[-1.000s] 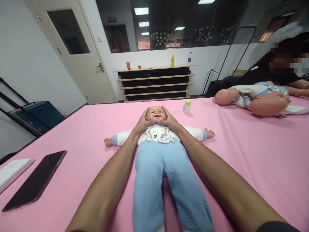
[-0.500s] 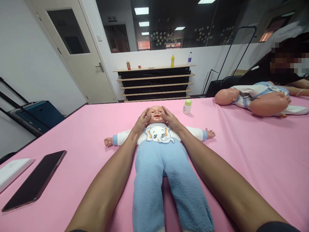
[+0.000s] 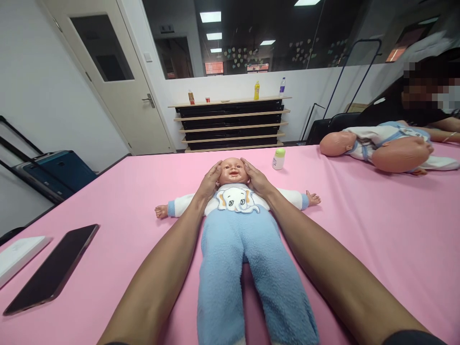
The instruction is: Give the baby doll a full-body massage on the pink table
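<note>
The doll (image 3: 239, 239) lies on its back at the centre of the frame, on the pink worktop (image 3: 143, 191), head toward the top, arms spread to both sides. The left hand (image 3: 210, 183) and right hand (image 3: 258, 179) lie open along the two sides of its head (image 3: 233, 171), fingers extended and touching it, gripping nothing. A second ago the thumbs met at the chin, and half a second ago they lay over the cheeks; now they have drawn outward to the sides, so mouth, chin and cheeks show clear. The doll itself has not shifted, and its elephant patch (image 3: 237, 200) sits where it did.

Also unmoved are the green-capped bottle (image 3: 278, 160) right of the head, the device (image 3: 52, 270) and white box (image 3: 21, 256) at lower left, and the other dolls (image 3: 400, 154) at upper right.
</note>
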